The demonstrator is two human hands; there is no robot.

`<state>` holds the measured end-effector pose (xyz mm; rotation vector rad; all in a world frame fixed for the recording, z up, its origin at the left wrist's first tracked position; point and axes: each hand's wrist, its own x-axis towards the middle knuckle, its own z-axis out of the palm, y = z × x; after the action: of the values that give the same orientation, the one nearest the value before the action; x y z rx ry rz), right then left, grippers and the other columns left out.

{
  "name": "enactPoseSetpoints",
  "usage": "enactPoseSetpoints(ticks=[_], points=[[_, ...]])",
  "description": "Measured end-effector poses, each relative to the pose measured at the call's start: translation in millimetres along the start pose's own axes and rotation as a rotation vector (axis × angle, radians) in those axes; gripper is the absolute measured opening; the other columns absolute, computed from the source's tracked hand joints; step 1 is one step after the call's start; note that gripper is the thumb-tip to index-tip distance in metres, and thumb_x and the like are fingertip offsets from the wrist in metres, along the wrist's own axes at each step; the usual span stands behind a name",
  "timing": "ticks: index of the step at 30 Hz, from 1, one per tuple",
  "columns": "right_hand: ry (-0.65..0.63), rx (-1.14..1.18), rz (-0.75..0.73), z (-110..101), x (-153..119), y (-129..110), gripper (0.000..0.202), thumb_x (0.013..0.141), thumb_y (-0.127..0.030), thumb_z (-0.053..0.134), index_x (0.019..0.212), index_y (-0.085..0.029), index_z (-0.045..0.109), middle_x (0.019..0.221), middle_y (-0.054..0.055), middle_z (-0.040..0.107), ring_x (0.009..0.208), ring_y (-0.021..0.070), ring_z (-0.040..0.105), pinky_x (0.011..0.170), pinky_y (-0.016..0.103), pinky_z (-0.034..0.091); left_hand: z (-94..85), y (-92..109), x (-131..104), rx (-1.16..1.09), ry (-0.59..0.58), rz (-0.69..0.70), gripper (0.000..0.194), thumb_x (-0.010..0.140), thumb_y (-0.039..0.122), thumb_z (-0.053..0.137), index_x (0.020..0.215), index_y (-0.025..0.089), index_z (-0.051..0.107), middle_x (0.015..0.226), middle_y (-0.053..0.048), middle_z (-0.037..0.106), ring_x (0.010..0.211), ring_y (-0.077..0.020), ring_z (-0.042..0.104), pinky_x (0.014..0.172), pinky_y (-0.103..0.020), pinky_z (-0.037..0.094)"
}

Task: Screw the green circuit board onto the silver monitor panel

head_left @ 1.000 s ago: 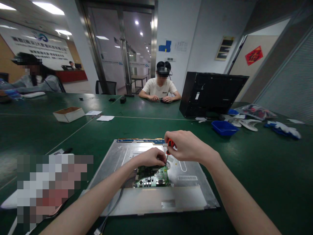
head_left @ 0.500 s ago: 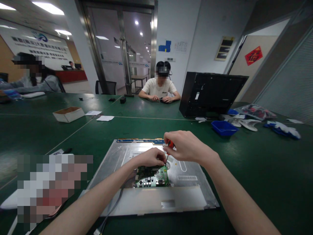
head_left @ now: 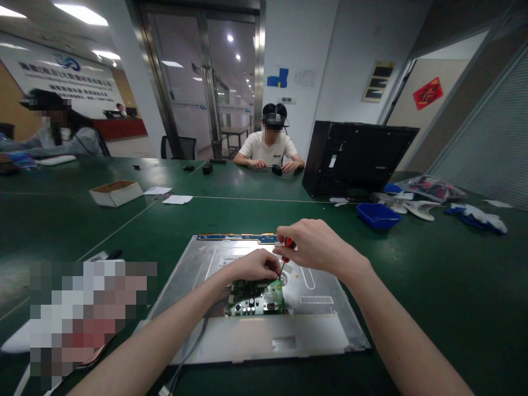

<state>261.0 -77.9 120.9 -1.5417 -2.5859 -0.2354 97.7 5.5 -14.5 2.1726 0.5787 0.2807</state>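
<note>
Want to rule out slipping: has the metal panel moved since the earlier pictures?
No, the metal panel shows no visible shift against the black monitor.

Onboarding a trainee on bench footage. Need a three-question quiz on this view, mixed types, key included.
1. Which of the person's hands holds the red-and-black screwdriver?

2. True or false: the black monitor on the table has its back toward the camera.

3. Which of these is nearest the screwdriver's tip?
A) the white open box
B) the green circuit board
C) the blue tray

Key:
1. The right hand; the left hand is close to the tip.
2. True.
3. B
</note>
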Motion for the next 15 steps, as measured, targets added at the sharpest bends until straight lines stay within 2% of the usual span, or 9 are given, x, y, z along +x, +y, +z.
enactPoseSetpoints(ticks=[2,4,7,11,15], points=[[-0.008,0.063,-0.030,-1.8,-2.4,-1.4,0.014,0.082,-0.032,0.054,0.089,-0.022,0.058,0.079,0.002,0.065,0.072,0.0157,0.058,0.055,0.027,0.027,0.2,-1.0,0.4,-0.005,-0.001,0.012,0.013,0.070,0.013,0.059,0.079,0.013,0.067,0.072,0.000,0.065,0.066,-0.0129,0.057,0.062,-0.020,0.042],[-0.024,0.111,-0.047,-3.7,-4.1,-3.0,0.014,0.078,-0.025,0.055,0.091,-0.021,0.056,0.084,0.002,0.065,0.075,0.0147,0.057,0.057,0.026,0.029,0.3,-1.8,0.7,-0.004,0.004,0.011,0.013,0.070,0.013,0.060,0.080,0.013,0.068,0.072,0.000,0.065,0.067,-0.0133,0.057,0.063,-0.021,0.042],[-0.030,0.130,-0.056,-5.3,-4.2,-4.6,0.015,0.077,-0.021,0.054,0.092,-0.022,0.054,0.084,0.000,0.065,0.073,0.0137,0.057,0.056,0.026,0.029,0.0,-1.7,0.6,0.002,0.003,0.011,0.013,0.070,0.013,0.059,0.080,0.013,0.068,0.072,0.000,0.066,0.066,-0.0136,0.057,0.063,-0.021,0.042],[-0.008,0.062,-0.027,-4.1,-0.8,-4.1,0.011,0.083,-0.031,0.053,0.089,-0.023,0.057,0.077,0.001,0.065,0.068,0.0144,0.057,0.053,0.026,0.026,0.0,-1.1,0.6,-0.012,-0.009,0.008,0.013,0.069,0.012,0.059,0.079,0.013,0.067,0.072,0.000,0.065,0.066,-0.0135,0.057,0.062,-0.021,0.042],[-0.024,0.006,-0.006,-3.0,0.4,-3.6,0.025,0.086,-0.045,0.050,0.082,-0.022,0.060,0.071,0.002,0.064,0.065,0.0163,0.057,0.051,0.027,0.023,0.6,-1.7,1.1,-0.037,-0.009,0.006,0.013,0.069,0.012,0.059,0.080,0.014,0.066,0.074,0.000,0.065,0.067,-0.0134,0.058,0.064,-0.021,0.043]])
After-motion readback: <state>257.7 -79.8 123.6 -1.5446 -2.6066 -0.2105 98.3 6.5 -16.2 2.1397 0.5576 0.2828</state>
